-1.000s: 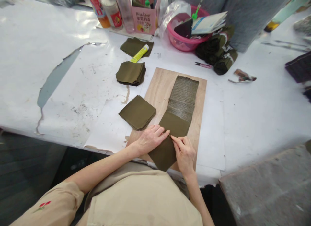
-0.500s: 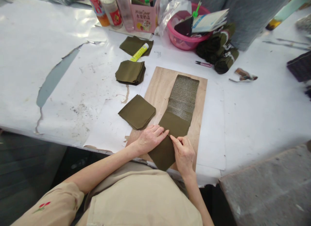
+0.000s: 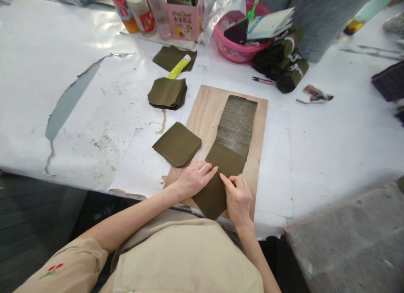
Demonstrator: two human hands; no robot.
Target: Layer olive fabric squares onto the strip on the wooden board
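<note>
An olive-green fabric square (image 3: 211, 196) lies slantwise over the lower end of the wooden board (image 3: 202, 112), its bottom corner towards my body. My left hand (image 3: 195, 179) is closed at its upper left edge, fingers together and pressed down. At the upper right edge, my right hand (image 3: 238, 196) pinches the cloth between thumb and index finger. What lies under the fingertips is hidden. Just beyond the hands, an overlapping row of olive pieces (image 3: 227, 156) runs up the board; its far part has a greyish, shiny, streaked surface (image 3: 238, 114).
Left of the board sit olive fabric stacks (image 3: 176, 145), (image 3: 167, 92); a yellow glue stick (image 3: 179, 67) rests on the farthest one (image 3: 162, 57). Behind are a pink basket (image 3: 233, 53), pink box (image 3: 184, 22), jar (image 3: 140, 13), dark yarn bundles (image 3: 285, 70) and small snips (image 3: 262, 80).
The whole view has shifted slightly. Both hands stay at the same edge of the fabric square, with hardly any movement.
</note>
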